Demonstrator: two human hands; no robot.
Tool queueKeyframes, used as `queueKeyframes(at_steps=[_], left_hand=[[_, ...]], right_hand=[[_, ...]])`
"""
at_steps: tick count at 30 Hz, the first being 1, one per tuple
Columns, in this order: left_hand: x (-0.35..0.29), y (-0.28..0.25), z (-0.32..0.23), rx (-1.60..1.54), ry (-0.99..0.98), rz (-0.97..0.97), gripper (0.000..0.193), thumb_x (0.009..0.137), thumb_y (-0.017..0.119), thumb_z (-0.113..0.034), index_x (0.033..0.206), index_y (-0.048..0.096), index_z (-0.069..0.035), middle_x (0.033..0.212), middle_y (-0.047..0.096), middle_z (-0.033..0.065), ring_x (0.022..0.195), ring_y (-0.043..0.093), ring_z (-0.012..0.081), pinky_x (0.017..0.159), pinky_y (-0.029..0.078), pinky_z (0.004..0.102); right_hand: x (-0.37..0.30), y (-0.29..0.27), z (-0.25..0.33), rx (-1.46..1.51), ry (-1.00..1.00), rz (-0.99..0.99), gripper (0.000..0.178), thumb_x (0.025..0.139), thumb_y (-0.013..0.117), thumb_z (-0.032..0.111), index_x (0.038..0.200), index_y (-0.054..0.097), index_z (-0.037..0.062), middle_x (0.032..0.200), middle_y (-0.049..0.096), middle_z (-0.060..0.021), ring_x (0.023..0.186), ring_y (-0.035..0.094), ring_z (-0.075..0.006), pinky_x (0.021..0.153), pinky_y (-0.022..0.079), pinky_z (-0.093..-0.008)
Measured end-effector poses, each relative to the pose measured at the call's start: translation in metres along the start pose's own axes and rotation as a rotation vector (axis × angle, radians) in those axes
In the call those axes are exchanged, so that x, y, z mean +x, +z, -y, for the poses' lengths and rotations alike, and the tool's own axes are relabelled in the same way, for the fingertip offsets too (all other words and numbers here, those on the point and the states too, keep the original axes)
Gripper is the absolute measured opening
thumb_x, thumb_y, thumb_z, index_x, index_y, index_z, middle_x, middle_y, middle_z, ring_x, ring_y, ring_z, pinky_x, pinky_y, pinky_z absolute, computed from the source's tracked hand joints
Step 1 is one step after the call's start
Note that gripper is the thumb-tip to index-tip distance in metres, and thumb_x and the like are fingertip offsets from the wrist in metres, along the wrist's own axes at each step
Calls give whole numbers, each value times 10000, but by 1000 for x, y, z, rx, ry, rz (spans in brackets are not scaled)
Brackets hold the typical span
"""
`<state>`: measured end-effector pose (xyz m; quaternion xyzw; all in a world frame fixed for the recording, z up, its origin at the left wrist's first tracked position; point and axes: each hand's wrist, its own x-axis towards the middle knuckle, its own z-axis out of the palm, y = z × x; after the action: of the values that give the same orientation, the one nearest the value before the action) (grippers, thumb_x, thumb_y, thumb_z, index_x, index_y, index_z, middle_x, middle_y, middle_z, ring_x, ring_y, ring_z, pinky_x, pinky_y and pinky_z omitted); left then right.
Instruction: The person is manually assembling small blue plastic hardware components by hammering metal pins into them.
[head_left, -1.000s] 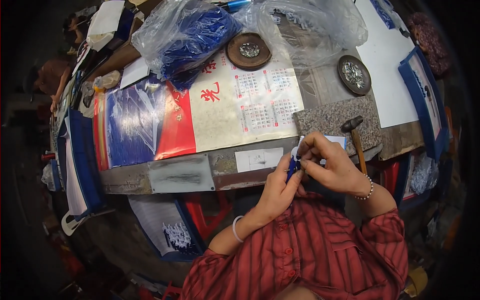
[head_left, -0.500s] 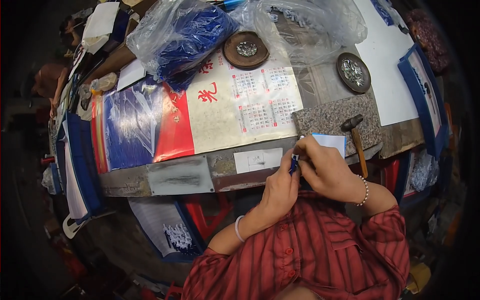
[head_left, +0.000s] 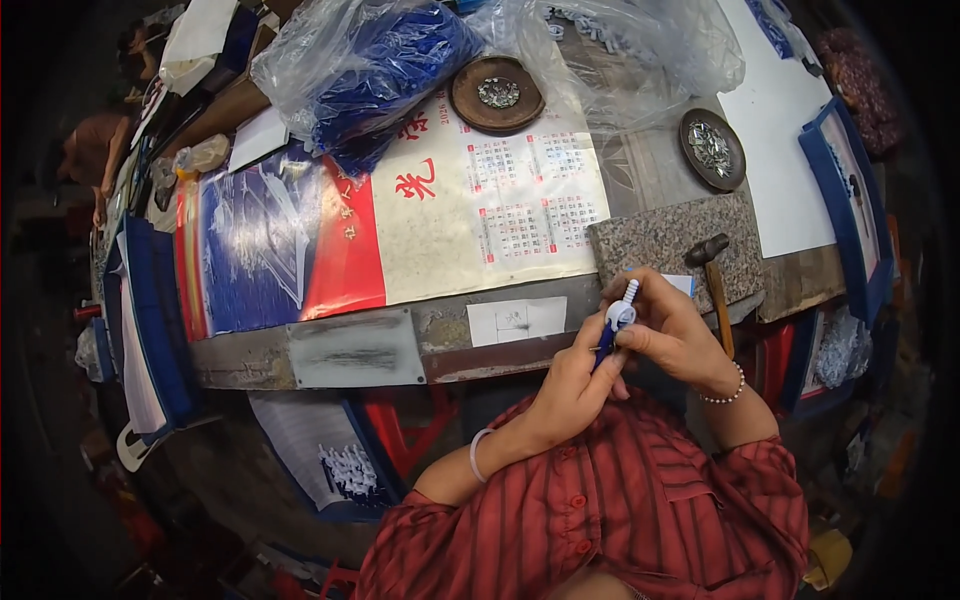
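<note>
Both hands meet just off the table's front edge, around a small blue-and-white plastic piece (head_left: 620, 314). Its white end has a ring and a ribbed stem pointing up; the blue part runs down between my left fingers. My left hand (head_left: 572, 388) is closed on the blue part. My right hand (head_left: 678, 335) pinches the white ring, its thumb pressed against the side. Just beyond lies a speckled stone slab (head_left: 650, 243), with a small hammer (head_left: 716, 282) resting on it, its wooden handle jutting over the front edge. A sheet of white paper shows partly behind my right fingers.
Two round brown dishes (head_left: 460, 100) (head_left: 686, 160) hold shiny metal bits. Clear plastic bags (head_left: 400, 75) with blue and white parts cover the table's back. A calendar poster (head_left: 420, 262) lies flat. Below the table's front edge, a blue-edged tray (head_left: 290, 450) holds several similar pieces. Blue bins (head_left: 165, 330) (head_left: 880, 240) flank the table.
My hands have shifted slightly right and turned the piece, so its white ring and ribbed stem now show. My right fingers have moved up around the white end.
</note>
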<state>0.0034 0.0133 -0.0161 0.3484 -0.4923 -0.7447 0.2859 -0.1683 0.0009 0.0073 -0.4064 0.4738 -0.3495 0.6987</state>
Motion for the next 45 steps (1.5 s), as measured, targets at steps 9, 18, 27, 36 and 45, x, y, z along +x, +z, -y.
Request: queueKeyframes(at_steps=[9, 18, 27, 36, 45], left_hand=[[7, 5, 1, -177, -94, 78, 404, 961, 430, -125, 1328, 314, -2, 897, 582, 103, 631, 586, 123, 613, 484, 244], [9, -14, -10, -467, -150, 60, 413, 963, 446, -150, 1333, 322, -14, 870, 577, 102, 626, 586, 126, 617, 483, 231], [8, -12, -12, -573, -182, 65, 434, 955, 469, -149, 1345, 317, -33, 864, 579, 105, 618, 590, 139, 604, 489, 243], [12, -9, -9, -617, -139, 61, 455, 955, 469, -138, 1361, 299, -23, 887, 580, 107, 639, 595, 146, 632, 496, 248], [14, -7, -6, -586, -152, 37, 475, 955, 467, -134, 1378, 278, -30, 889, 579, 110, 643, 588, 144, 634, 494, 248]], right_hand=[[1, -14, 4, -180, 9, 7, 269, 882, 587, 113, 1112, 479, 24, 980, 538, -42, 823, 538, -86, 663, 466, -222], [42, -180, 34, -1074, -343, -744, 214, 835, 601, 116, 1006, 561, -7, 822, 584, -90, 713, 559, -164, 641, 447, -286], [85, -221, 27, -1595, -229, -716, 152, 791, 575, 100, 906, 522, 15, 880, 585, -181, 872, 561, -368, 745, 445, -437], [77, -223, 37, -1329, -403, -792, 97, 827, 555, 71, 867, 514, -6, 737, 578, -176, 664, 570, -307, 617, 449, -370], [11, -85, 61, -320, -263, -355, 100, 837, 568, 6, 934, 562, -17, 815, 604, -48, 714, 583, -96, 616, 487, -217]])
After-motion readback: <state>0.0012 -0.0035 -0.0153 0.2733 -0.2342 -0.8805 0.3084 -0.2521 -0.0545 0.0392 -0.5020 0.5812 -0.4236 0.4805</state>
